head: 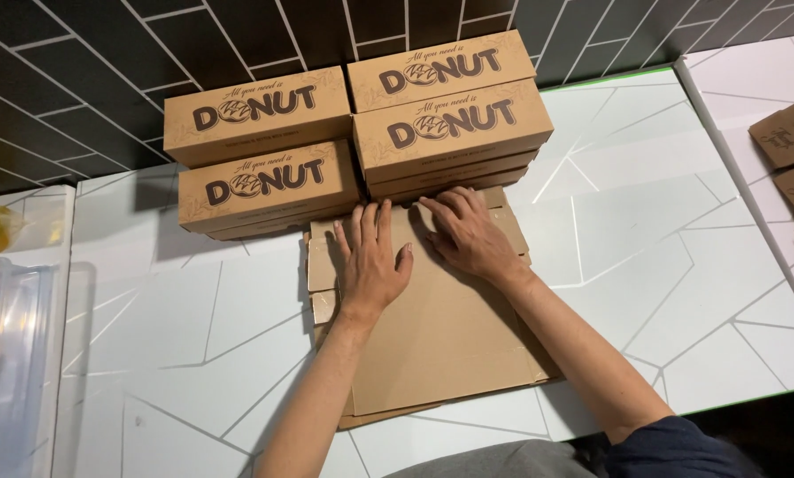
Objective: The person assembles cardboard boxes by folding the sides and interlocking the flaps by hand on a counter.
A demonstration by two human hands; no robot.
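At nine o'clock a clear plastic bin (12,354) sits at the table's edge. Two stacks of printed brown boxes (264,150) stand at twelve o'clock on the white table (680,265). Just below them lies a flat cardboard blank (441,336). The left hand (370,261) rests spread and flat on it; the right hand (472,235), at one o'clock from it, presses fingers along the top flap. This looks like creasing; folding next likely calls for a firm, even lift
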